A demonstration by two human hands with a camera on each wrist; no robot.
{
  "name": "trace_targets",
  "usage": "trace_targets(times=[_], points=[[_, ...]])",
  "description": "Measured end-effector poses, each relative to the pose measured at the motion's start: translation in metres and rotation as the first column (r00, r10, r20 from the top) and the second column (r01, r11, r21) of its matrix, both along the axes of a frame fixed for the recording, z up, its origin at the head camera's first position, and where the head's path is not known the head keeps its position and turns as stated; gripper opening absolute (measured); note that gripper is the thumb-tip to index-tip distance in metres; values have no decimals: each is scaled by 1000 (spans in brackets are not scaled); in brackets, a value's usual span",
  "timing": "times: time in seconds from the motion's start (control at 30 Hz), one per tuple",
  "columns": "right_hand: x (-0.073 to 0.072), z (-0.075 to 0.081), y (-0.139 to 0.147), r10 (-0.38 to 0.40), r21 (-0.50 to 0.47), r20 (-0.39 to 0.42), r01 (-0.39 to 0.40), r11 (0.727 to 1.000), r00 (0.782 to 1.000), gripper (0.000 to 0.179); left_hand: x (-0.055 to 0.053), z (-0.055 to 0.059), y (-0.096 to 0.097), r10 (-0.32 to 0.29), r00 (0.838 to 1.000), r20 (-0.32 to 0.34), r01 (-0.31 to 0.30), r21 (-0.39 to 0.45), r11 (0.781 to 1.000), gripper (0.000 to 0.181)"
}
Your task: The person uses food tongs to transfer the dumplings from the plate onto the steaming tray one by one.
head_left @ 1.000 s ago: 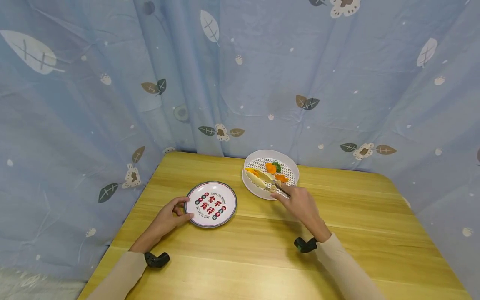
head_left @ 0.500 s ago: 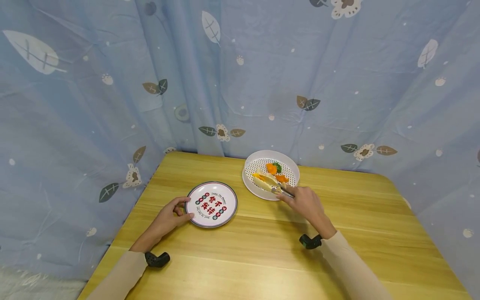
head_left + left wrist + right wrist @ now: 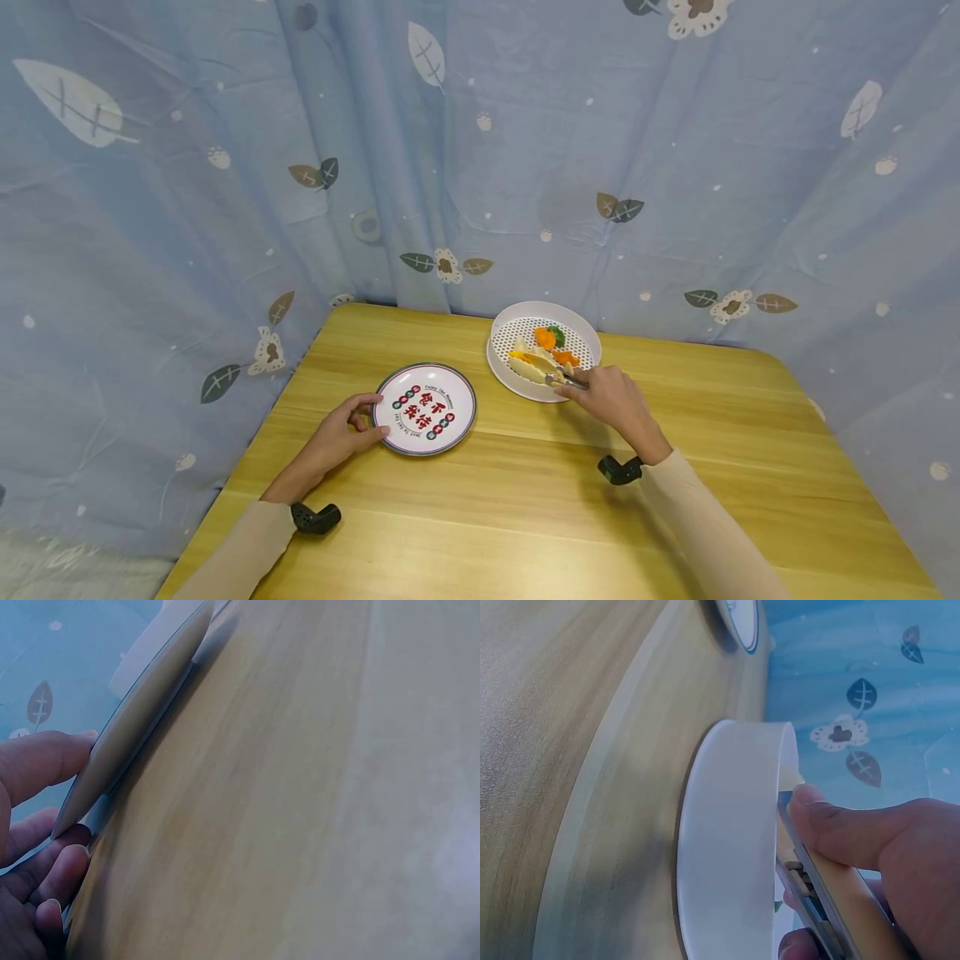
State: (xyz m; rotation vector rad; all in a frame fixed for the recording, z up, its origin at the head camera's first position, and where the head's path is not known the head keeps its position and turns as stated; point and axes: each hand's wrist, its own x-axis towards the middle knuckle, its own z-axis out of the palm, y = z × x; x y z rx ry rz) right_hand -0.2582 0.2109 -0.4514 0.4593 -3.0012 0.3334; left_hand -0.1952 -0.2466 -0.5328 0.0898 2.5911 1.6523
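My left hand (image 3: pixel 337 433) holds the near-left rim of a white plate (image 3: pixel 453 392) with a dark-ringed edge and red lettering. In the left wrist view, the thumb lies on the plate's (image 3: pixel 142 712) rim and the other fingers are at its underside. My right hand (image 3: pixel 618 404) grips metal-handled tongs (image 3: pixel 529 370) with cream-coloured heads. Those heads reach down into a round white perforated tray (image 3: pixel 501 379), with a yellow piece (image 3: pixel 517 356) at their tips. The right wrist view shows thumb and fingers squeezing the tongs' handles (image 3: pixel 840 900) beside the tray wall.
Inside the tray lie orange flower-shaped pieces (image 3: pixel 545 337) and a green piece (image 3: pixel 557 335), with another orange piece (image 3: pixel 566 358) close to the tongs. The wooden table (image 3: pixel 480 517) ends at a blue patterned curtain (image 3: pixel 525 150) behind.
My right hand has drawn the tongs a little right and toward me, from the tray's left side nearer its front. The left hand and plate stay put.
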Motion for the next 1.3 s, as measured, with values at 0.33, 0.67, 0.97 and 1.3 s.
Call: trace_targets(times=[0.33,0.67,0.97,1.3], points=[[1,-2,2,-2,0,-24,2,1000,1000,39,0,0,1,-2,1000,4,2,4,1000,61],[7,0,5,-19,-55,-51,16,998,999,52,0,0,0,2,1000,5,-2,-12,1000,61],[10,1,7,-18,-132,-102,4,991,995,63,1,-1,0,-2,1000,-9,2,-22,1000,61],[16,-4,0,-4,-184,-112,-17,983,994,62,1,1,0,9,1000,4,-9,-19,1000,61]])
